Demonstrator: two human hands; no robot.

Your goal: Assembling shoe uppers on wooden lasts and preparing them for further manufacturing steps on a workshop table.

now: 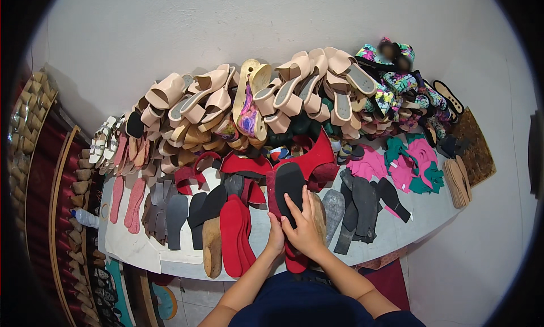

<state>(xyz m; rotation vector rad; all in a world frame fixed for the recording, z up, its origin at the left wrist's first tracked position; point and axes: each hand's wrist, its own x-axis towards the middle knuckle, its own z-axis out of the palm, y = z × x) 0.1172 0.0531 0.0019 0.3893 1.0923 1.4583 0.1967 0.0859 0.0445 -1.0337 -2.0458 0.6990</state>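
Close in front of my body I hold a red sandal (272,198) with its dark grey sole (289,186) facing up. My left hand (276,236) grips it along its left side near the lower end. My right hand (304,226) lies over the lower right of the sole, fingers pressed on it and thumb reaching toward my left hand. Just left of my hands lie several red insoles (234,236) and a wooden shoe last (212,247). A grey sole (333,213) rests to the right. Red strap uppers (317,157) lie beyond the sandal.
Beige heeled sandals (294,83) are piled along the table's back, with colourful patterned sandals (391,89) at right. Dark soles (362,208), pink fabric pieces (368,162) and green ones (433,177) lie on the right. Pink insoles (135,205) are left, beside shelves of shoe lasts (82,174).
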